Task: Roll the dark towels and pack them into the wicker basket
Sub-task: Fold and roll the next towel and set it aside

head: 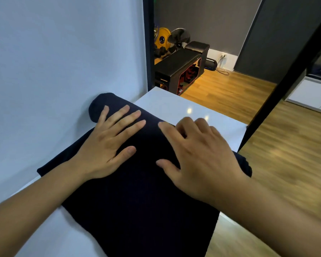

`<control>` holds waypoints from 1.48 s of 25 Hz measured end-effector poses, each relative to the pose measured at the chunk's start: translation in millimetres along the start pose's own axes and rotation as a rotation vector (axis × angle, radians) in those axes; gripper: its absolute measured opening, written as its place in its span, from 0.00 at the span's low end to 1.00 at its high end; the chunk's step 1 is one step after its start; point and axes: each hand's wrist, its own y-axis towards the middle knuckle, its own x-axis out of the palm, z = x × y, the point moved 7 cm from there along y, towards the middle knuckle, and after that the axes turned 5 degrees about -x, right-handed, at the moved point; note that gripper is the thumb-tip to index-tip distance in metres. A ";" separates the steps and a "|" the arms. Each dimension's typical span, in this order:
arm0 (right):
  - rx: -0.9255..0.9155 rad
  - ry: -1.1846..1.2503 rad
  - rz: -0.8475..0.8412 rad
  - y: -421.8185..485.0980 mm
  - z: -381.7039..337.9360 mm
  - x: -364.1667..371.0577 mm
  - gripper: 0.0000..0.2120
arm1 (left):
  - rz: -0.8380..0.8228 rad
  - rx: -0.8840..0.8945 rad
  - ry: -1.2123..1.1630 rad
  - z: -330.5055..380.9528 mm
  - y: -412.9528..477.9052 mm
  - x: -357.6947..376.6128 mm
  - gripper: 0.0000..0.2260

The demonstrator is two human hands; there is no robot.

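**Towel part-rolled on table; basket not in view**

The dark towel (137,210) lies on the white table (174,106), close to the wall (63,52). Its far end is wound into a thick roll (100,104), its near part lies flat, and its right side reaches past the table edge.

- **Left hand** (107,145): flat on the roll, fingers straight and spread, gripping nothing.
- **Right hand** (198,156): index and thumb extended, other fingers bent over the roll's crest. Whether they pinch cloth we cannot tell.

We judge the fabric soft, light and limp, apt to unwind or telescope. We would hold the roll from above, palms near both ends, with even pressure.
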 end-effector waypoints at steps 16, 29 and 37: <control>0.148 -0.142 -0.171 54.8 105.6 39.2 0.35 | 0.130 -0.112 0.232 17.7 91.2 37.2 0.33; -0.157 -0.025 0.073 -13.3 18.7 9.3 0.35 | 0.277 -0.007 0.066 32.4 66.6 9.2 0.27; -0.039 0.126 -0.295 23.3 59.6 30.6 0.44 | 0.234 -0.063 0.096 31.9 67.0 11.8 0.27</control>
